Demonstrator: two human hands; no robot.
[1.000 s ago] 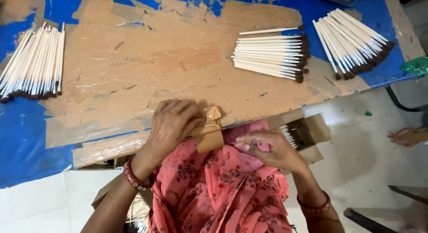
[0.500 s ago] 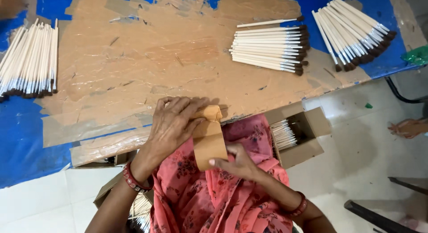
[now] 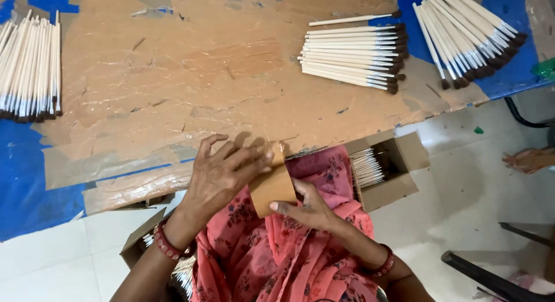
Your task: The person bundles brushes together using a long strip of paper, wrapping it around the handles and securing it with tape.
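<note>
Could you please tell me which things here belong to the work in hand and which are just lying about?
In hand:
left hand
right hand
brown paper strip

Lying about:
middle brush pile
right brush pile
left brush pile
open box of brushes

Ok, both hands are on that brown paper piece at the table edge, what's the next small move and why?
Probably pull the brown paper piece snug and press it flat. The left hand covers its upper end at the table edge, while the right hand only pinches the lower edge, and the paper curves loosely between them. What it wraps, if anything, is hidden.
</note>
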